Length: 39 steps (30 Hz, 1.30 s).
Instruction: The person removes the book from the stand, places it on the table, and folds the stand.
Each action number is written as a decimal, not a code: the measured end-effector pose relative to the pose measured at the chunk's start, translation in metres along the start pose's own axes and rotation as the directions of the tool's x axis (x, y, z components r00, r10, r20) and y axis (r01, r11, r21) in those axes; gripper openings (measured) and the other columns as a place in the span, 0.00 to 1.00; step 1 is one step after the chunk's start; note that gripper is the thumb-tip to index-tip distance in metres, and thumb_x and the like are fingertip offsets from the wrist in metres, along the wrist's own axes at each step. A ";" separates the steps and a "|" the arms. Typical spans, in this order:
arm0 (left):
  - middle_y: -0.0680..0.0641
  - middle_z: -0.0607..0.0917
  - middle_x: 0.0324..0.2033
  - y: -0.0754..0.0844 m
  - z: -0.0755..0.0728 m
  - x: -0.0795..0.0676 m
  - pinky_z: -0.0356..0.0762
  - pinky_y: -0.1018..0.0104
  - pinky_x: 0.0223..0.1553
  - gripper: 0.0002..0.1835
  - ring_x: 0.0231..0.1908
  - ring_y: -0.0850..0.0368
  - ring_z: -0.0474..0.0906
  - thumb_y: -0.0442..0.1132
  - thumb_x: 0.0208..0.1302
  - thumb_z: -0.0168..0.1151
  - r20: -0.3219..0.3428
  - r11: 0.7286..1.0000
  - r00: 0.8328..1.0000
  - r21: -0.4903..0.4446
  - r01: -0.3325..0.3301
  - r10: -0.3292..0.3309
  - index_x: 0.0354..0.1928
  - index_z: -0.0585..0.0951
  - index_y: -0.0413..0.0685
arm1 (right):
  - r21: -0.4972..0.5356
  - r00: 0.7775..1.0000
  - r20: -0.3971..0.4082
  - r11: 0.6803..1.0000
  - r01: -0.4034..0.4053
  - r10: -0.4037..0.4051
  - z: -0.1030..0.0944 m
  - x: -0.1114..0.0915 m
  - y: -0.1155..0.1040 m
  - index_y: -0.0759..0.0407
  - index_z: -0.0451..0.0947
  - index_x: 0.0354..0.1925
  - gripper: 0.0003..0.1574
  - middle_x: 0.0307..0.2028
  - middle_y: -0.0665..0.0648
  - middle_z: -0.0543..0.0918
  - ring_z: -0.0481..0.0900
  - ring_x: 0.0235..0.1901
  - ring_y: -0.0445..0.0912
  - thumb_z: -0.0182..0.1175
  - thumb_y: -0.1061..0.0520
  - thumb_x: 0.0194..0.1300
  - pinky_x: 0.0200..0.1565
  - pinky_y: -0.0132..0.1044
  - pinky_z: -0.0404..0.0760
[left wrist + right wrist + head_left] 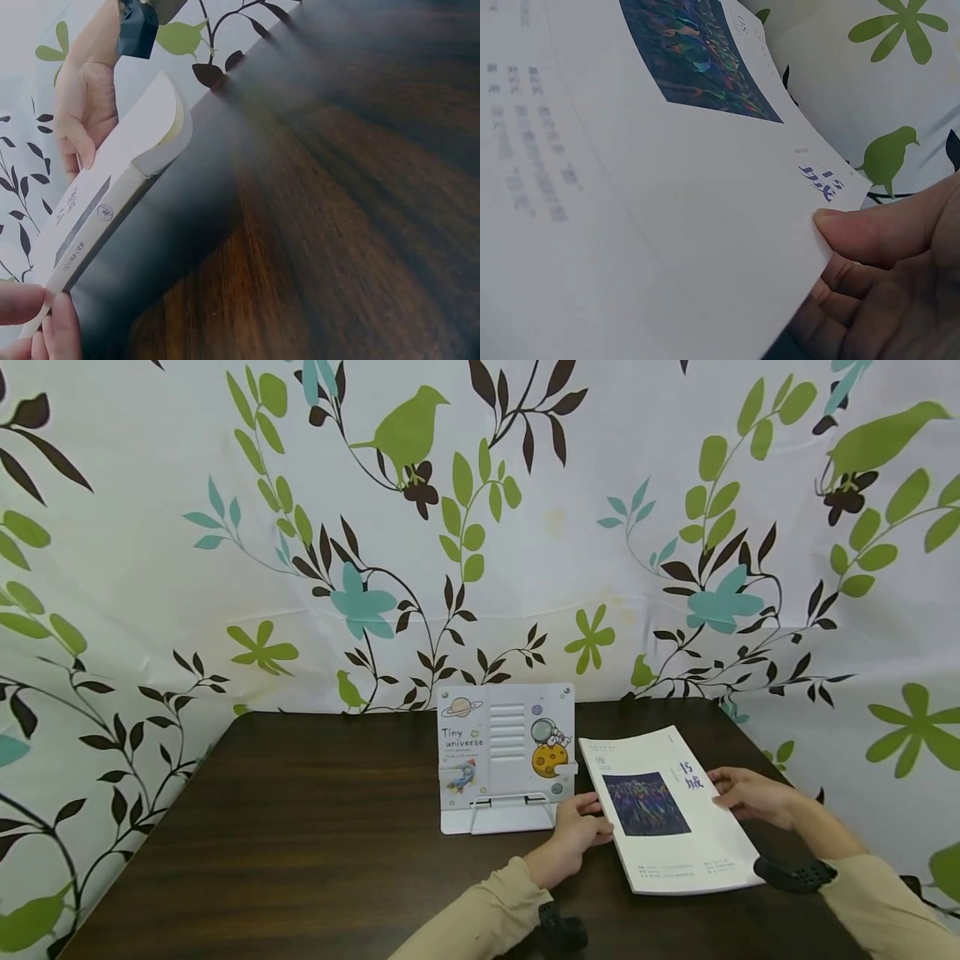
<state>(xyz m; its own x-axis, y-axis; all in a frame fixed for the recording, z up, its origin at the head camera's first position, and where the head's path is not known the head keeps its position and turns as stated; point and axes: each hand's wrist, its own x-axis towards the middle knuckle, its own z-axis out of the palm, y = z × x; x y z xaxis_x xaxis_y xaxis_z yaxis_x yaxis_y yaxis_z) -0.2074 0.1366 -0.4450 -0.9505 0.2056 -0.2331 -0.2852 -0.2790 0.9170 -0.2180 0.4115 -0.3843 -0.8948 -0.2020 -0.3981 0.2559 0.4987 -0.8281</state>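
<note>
From my remote station I record a white book (675, 860) at the right part of the dark wood-grain tabletop (300, 827), front cover up and slightly askew, between the person's two hands. The left hand (576, 837) has its grip narrowed on the spine edge; the head view gives me only the hand at that edge, while the left wrist view shows thumb and fingers pinching the spine, which bears a round emblem and small printed characters. That same view exposes the page block at one end, with the cover bowed. The right hand (757, 797) holds the opposite edge: the right wrist view places its thumb on the cover near the purple-blue characters and its fingers beneath, a detail the head view hides. The dark cover picture (647, 804), small from above, resolves at the right wrist into many-coloured shapes. I cannot tell whether the book touches the tabletop along its whole underside. Only the head view includes the white stand (462, 793), upright just beside the book's upper left corner, printed "Tiny universe" with a ringed planet, a rocket and an astronaut, and fitted with a wire bracket in front. Behind it hangs a white cloth (525, 627) patterned with birds, leaves and flowers.
</note>
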 end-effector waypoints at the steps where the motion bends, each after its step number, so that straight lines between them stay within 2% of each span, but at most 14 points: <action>1: 0.44 0.74 0.34 0.000 0.000 0.001 0.81 0.63 0.29 0.26 0.24 0.58 0.74 0.13 0.42 0.56 -0.003 1.000 1.000 0.003 0.001 -0.001 0.49 0.73 0.29 | 0.001 1.000 -0.005 1.000 -0.003 0.003 0.000 0.001 0.001 0.82 0.49 0.55 0.34 0.37 0.59 0.74 0.76 0.36 0.48 0.53 0.66 0.58 0.38 0.43 0.77; 9: 0.44 0.74 0.32 0.000 0.005 0.007 0.81 0.62 0.28 0.23 0.23 0.58 0.75 0.13 0.41 0.55 -0.037 0.998 0.999 0.058 -0.015 0.017 0.45 0.75 0.28 | -0.001 1.000 -0.027 1.000 -0.007 0.007 0.000 0.005 0.009 0.83 0.49 0.56 0.35 0.37 0.58 0.76 0.76 0.35 0.48 0.53 0.66 0.58 0.37 0.43 0.77; 14: 0.45 0.74 0.29 0.001 0.006 0.010 0.81 0.62 0.26 0.21 0.21 0.57 0.75 0.12 0.41 0.54 -0.061 0.992 0.998 0.124 -0.011 0.019 0.42 0.76 0.26 | 0.004 0.999 -0.036 1.000 -0.004 0.005 0.000 0.009 0.012 0.83 0.48 0.57 0.35 0.36 0.57 0.77 0.77 0.35 0.48 0.52 0.66 0.59 0.37 0.43 0.77; 18: 0.46 0.72 0.28 0.004 0.008 0.011 0.81 0.62 0.26 0.23 0.22 0.55 0.77 0.11 0.39 0.54 -0.056 0.980 0.998 0.198 0.006 0.006 0.43 0.76 0.25 | 0.016 0.999 -0.046 1.000 -0.014 0.014 0.000 0.012 0.015 0.83 0.48 0.57 0.34 0.36 0.55 0.77 0.77 0.34 0.48 0.52 0.66 0.60 0.37 0.43 0.76; 21: 0.47 0.71 0.27 0.006 0.009 0.011 0.80 0.63 0.26 0.24 0.23 0.55 0.78 0.10 0.35 0.55 -0.041 0.967 0.999 0.253 -0.013 0.024 0.42 0.76 0.25 | 0.020 0.998 -0.063 1.000 -0.024 0.025 0.000 0.013 0.017 0.83 0.48 0.58 0.35 0.36 0.56 0.78 0.78 0.35 0.48 0.52 0.66 0.60 0.38 0.43 0.76; 24: 0.47 0.73 0.25 0.005 0.009 0.010 0.79 0.67 0.23 0.22 0.24 0.60 0.74 0.11 0.32 0.57 -0.037 0.936 0.995 0.345 -0.075 0.093 0.37 0.79 0.27 | 0.000 0.996 -0.088 1.000 -0.022 0.022 -0.001 0.014 0.019 0.83 0.46 0.59 0.38 0.38 0.58 0.78 0.77 0.36 0.48 0.53 0.66 0.59 0.38 0.44 0.76; 27: 0.47 0.76 0.24 0.003 0.009 0.009 0.75 0.71 0.21 0.19 0.24 0.62 0.69 0.14 0.30 0.60 -0.032 0.874 0.982 0.461 -0.151 0.186 0.32 0.82 0.31 | -0.011 0.990 -0.138 0.999 -0.038 0.036 -0.001 0.015 0.021 0.81 0.47 0.60 0.40 0.41 0.60 0.78 0.77 0.36 0.48 0.56 0.66 0.57 0.39 0.44 0.76; 29: 0.48 0.77 0.23 0.002 0.009 0.008 0.72 0.73 0.21 0.18 0.25 0.62 0.67 0.16 0.29 0.62 -0.034 0.838 0.975 0.518 -0.172 0.221 0.29 0.82 0.34 | -0.023 0.988 -0.152 0.999 -0.040 0.036 -0.002 0.015 0.023 0.81 0.48 0.60 0.42 0.42 0.61 0.77 0.77 0.37 0.48 0.58 0.66 0.56 0.39 0.44 0.76; 37: 0.50 0.78 0.20 0.002 0.007 0.004 0.70 0.74 0.21 0.17 0.20 0.65 0.70 0.18 0.27 0.66 -0.015 0.765 0.963 0.611 -0.205 0.270 0.26 0.84 0.38 | -0.040 0.979 -0.201 0.998 -0.042 0.033 0.004 0.017 0.030 0.82 0.51 0.60 0.42 0.44 0.65 0.77 0.77 0.36 0.48 0.60 0.66 0.53 0.39 0.44 0.77; 39: 0.50 0.79 0.19 0.001 0.007 0.005 0.71 0.75 0.21 0.17 0.19 0.66 0.73 0.18 0.27 0.67 -0.010 0.755 0.961 0.621 -0.211 0.277 0.27 0.83 0.37 | -0.053 0.976 -0.213 0.998 -0.044 0.032 0.005 0.017 0.031 0.82 0.52 0.60 0.42 0.45 0.67 0.77 0.77 0.36 0.48 0.60 0.65 0.53 0.40 0.44 0.77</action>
<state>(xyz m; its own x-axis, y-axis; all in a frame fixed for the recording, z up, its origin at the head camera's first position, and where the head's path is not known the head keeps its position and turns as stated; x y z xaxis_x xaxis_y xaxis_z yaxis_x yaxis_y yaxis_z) -0.2113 0.1434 -0.4426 -0.9934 0.1112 0.0268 0.0621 0.3280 0.9426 -0.2237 0.4190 -0.4188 -0.9437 -0.0018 -0.3307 0.2750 0.5514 -0.7876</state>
